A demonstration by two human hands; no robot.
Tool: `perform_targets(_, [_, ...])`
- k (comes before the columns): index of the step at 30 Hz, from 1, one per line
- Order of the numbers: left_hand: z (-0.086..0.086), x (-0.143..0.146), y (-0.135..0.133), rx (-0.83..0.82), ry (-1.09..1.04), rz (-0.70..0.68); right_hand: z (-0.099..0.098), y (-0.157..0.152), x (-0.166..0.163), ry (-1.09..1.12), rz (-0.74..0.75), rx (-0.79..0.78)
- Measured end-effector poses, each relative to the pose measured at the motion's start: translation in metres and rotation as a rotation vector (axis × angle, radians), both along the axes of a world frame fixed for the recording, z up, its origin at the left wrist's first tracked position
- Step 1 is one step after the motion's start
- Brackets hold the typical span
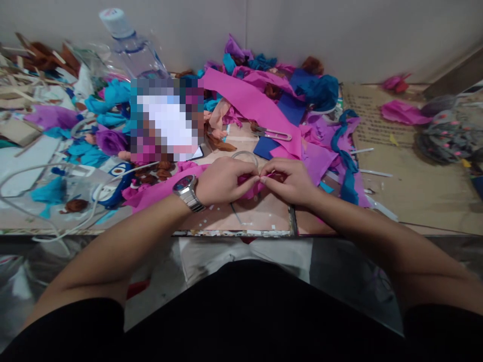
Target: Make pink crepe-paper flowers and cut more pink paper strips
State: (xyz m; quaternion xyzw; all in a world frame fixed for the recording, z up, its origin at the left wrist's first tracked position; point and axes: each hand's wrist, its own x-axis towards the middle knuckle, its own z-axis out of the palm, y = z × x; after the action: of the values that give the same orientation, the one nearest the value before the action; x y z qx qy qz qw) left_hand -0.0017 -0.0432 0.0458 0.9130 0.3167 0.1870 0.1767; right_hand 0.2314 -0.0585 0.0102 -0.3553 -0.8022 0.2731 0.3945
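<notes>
Near the table's front edge, my left hand (223, 179) and my right hand (292, 182) meet fingertip to fingertip. Both are closed in a pinch on a small piece of bright pink crepe paper (256, 191), partly hidden by the fingers. A thin pale ring-shaped thing (245, 154) shows just behind them; I cannot tell what it is. Beyond the hands lie metal thread snips (277, 134) on a long pink paper strip (245, 98), beside a dark blue piece (264, 147). More pink paper (158, 193) lies under my left wrist, which wears a watch (188, 192).
A clear bottle with a white cap (117, 22) stands at the back left. Crumpled blue paper (113, 98), a white cable (86, 221) and a blue-and-white device (113, 186) lie at left. Cardboard (392, 186) and a dark bundle with pink dots (443, 136) lie right.
</notes>
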Motion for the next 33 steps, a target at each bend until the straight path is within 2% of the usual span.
perform_targets(8, [-0.0057,0.0014,-0.0013,0.144,0.096,0.009,-0.0011,0.0001,-0.0013,-0.002,0.016,-0.076])
perform_targets(17, [-0.0027,-0.0007,0.0027,0.061,0.06,0.036,-0.0009,0.0,0.0019,0.017,-0.013,-0.079])
perform_targets(33, [-0.0017,-0.0003,0.0014,0.054,0.052,0.029,-0.0019,-0.0003,0.0014,0.031,-0.059,-0.085])
